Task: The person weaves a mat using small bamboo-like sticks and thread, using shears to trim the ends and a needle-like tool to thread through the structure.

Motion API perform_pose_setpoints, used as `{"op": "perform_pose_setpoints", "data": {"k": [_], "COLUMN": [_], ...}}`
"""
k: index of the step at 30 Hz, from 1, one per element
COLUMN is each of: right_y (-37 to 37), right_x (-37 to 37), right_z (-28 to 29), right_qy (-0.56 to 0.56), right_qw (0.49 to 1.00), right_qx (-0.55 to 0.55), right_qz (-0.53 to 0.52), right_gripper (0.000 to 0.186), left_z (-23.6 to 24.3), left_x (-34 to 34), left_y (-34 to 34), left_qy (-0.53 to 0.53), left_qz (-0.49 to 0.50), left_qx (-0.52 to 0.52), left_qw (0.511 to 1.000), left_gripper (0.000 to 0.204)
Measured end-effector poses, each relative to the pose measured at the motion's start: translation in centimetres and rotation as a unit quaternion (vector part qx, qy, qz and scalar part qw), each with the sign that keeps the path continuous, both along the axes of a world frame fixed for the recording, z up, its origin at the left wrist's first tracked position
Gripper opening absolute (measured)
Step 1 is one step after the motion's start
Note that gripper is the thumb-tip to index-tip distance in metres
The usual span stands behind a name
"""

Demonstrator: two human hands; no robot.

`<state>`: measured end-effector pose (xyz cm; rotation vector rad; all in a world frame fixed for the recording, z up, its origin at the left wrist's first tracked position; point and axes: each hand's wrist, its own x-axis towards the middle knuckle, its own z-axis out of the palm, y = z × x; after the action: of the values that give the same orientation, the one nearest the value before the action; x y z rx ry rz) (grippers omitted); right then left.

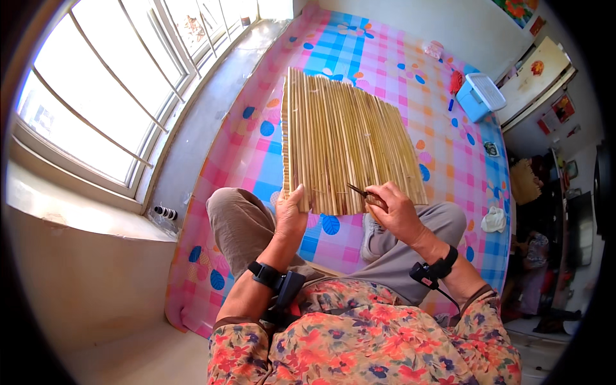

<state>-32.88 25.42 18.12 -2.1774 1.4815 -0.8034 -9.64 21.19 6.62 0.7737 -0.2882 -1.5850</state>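
Holds one mat (pixel 350 144) of straw-coloured stalks, too many to count, slantwise in front of two bent legs (pixel 240 218), grasping its near left corner in the left hand (pixel 292 213) and clasping one dark pointed tool (pixel 357 190) in the right hand (pixel 396 209), with the tip over the mat's near edge. Wears two black wrist devices (pixel 289 290) and sits on one checked sheet (pixel 449 170) in pink, blue and orange, with one blue box (pixel 472 108) under a pale lid (pixel 486 92) and one white cloth (pixel 493 219) to the right. Has one barred window (pixel 102 96) on the left and a pale wall (pixel 443 20) beyond.
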Motion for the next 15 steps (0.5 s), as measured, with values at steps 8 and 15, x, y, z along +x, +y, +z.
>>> {"op": "perform_pose_setpoints", "data": {"k": [8,15], "right_y": [-3.0,-4.0], "right_x": [3.3,3.5], "right_z": [-3.1,-5.2], "right_qy": [0.003,0.003], "right_qw": [0.996,0.987], "right_qx": [0.068,0.152], "right_qz": [0.050,0.052], "right_gripper": [0.033,0.031], "left_z": [1.3,-0.2], "left_x": [-0.6,1.0], "left_y": [1.7,1.0], "left_qy": [0.045,0.040], "left_qz": [-0.119,-0.203], "left_qx": [0.028,0.105], "left_qw": [0.992,0.973], "left_gripper": [0.035,0.067]}}
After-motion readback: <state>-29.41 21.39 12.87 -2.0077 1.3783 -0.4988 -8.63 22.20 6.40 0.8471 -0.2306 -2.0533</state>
